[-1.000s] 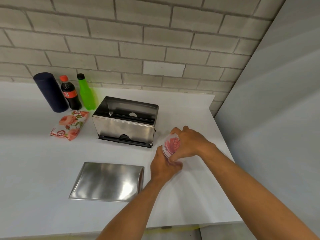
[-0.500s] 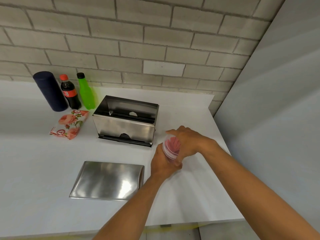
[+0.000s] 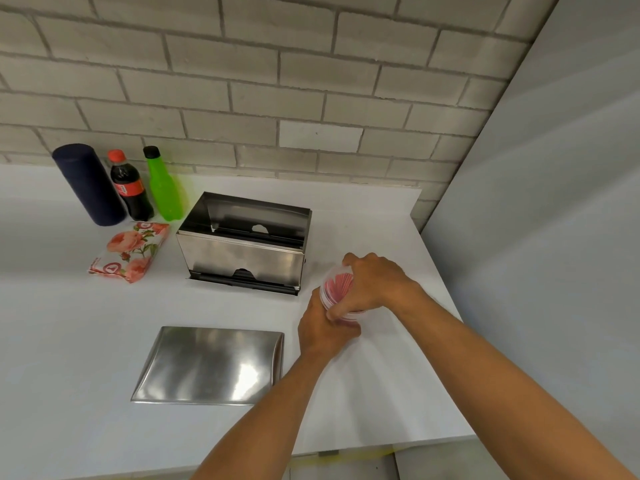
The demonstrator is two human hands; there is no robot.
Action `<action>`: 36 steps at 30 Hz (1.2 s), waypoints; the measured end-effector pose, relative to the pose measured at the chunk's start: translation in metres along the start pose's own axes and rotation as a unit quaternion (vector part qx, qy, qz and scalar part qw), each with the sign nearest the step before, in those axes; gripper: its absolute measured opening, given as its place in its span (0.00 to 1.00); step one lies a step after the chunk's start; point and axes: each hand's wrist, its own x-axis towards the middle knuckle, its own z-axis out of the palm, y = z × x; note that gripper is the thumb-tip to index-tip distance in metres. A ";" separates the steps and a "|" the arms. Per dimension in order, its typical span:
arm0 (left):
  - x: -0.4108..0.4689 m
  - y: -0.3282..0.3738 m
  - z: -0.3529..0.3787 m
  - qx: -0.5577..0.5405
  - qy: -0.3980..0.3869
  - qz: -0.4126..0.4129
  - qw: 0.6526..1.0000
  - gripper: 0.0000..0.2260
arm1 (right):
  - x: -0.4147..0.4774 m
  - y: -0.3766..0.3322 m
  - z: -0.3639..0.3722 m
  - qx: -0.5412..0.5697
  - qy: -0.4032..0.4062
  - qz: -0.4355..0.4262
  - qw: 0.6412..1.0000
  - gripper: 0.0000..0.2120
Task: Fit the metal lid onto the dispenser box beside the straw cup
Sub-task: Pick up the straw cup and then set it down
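Both hands on the cup, lid lying loose.

Left hand and right hand clasp the cup of seemingly red straws just right of the open box; the lid lies flat on the counter, nearer the person.

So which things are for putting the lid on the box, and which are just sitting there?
For the job:
metal lid, lying flat on the counter
open metal box
straw cup, held by the left hand and right hand

Just sitting there:
dark blue tube
cola bottle
green bottle
flowery napkin pack
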 end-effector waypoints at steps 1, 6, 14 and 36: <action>-0.001 0.001 -0.001 0.003 0.000 0.002 1.000 0.38 | 0.000 -0.003 0.001 -0.010 0.002 0.006 1.000 0.56; 0.002 0.000 0.000 0.027 0.001 0.005 1.000 0.40 | 0.003 -0.007 -0.003 -0.034 -0.039 0.012 0.999 0.64; 0.005 0.002 0.002 0.041 0.004 -0.001 0.999 0.45 | 0.003 0.003 -0.009 -0.003 -0.057 -0.051 0.997 0.58; 0.004 -0.008 0.010 0.035 0.031 0.023 0.999 0.48 | 0.003 0.003 -0.012 -0.019 -0.056 -0.064 0.996 0.60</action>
